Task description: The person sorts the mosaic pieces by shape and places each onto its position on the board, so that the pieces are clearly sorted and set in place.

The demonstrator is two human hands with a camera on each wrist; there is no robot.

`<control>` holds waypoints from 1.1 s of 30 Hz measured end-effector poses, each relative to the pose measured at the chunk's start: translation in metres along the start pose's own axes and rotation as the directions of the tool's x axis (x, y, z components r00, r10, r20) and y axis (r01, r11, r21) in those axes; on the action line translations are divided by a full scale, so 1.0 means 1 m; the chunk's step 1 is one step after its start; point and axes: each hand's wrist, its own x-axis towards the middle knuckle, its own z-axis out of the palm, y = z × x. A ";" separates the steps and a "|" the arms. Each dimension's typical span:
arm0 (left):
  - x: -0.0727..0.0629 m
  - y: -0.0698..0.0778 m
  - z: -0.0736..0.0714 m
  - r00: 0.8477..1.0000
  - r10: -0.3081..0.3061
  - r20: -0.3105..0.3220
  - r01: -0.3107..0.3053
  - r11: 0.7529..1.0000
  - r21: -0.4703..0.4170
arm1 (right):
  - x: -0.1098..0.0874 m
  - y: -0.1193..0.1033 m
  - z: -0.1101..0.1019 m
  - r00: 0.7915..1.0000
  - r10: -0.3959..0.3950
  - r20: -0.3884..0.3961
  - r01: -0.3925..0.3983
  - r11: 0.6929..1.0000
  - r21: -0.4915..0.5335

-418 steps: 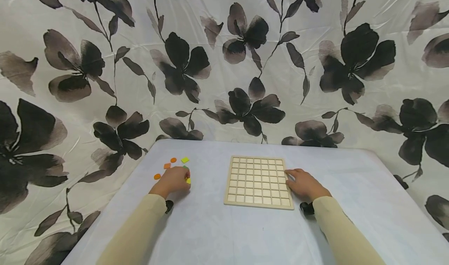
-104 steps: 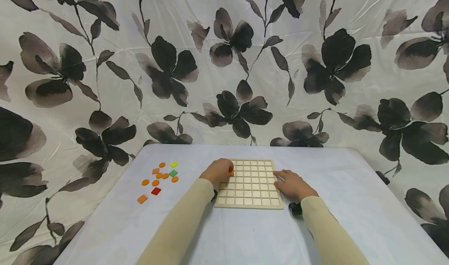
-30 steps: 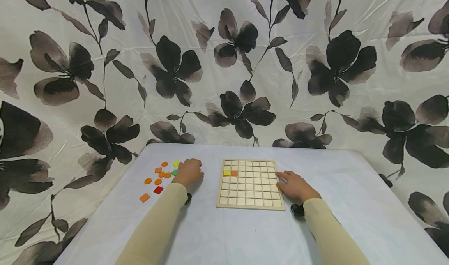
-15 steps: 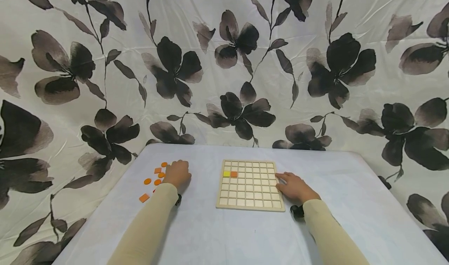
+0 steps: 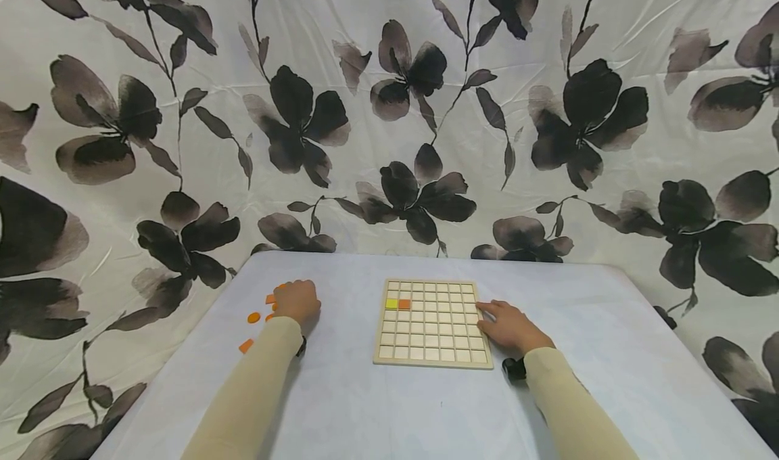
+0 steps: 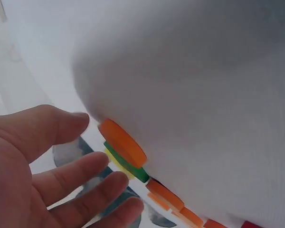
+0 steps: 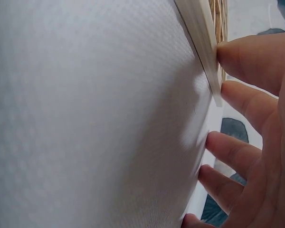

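L hand (image 5: 297,301): fingers apart, nothing held; nearer to loose pcs (image 5: 253,318) than R hand (image 5: 510,326). Orange disc (image 6: 122,144) — round, no long axis — lies on table (image 5: 365,406) just beyond L thumb tip. R hand: fingers extended, touching R edge of grid board (image 5: 431,338).

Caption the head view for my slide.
Left hand near orange pieces, right hand touching a gridded board bearing two tiles.

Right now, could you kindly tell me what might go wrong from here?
The left grip, open beside the nearest flat orange disc, might nudge the flat green piece crowded close behind it. The cream wooden grid board could slide if the right grip, touching its edge, pushes.
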 end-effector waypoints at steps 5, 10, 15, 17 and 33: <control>0.003 -0.003 0.002 1.000 -0.023 0.008 0.023 1.000 0.007 | -0.001 -0.001 0.000 1.000 0.005 -0.002 -0.005 1.000 0.002; 0.001 -0.003 0.000 1.000 -0.024 0.009 0.024 0.999 0.021 | -0.002 -0.002 -0.002 1.000 0.005 0.002 -0.005 1.000 0.002; -0.001 -0.002 -0.002 1.000 -0.025 0.015 0.025 0.999 0.031 | -0.003 -0.002 -0.002 1.000 -0.001 0.004 0.001 1.000 -0.003; -0.001 -0.002 -0.002 0.999 -0.025 0.020 0.024 0.999 0.031 | -0.004 -0.002 -0.002 1.000 0.001 0.003 -0.001 1.000 -0.002; 0.000 0.005 -0.008 0.992 0.068 -0.105 -0.061 0.996 0.066 | -0.006 -0.003 -0.003 1.000 0.012 0.006 -0.012 1.000 0.024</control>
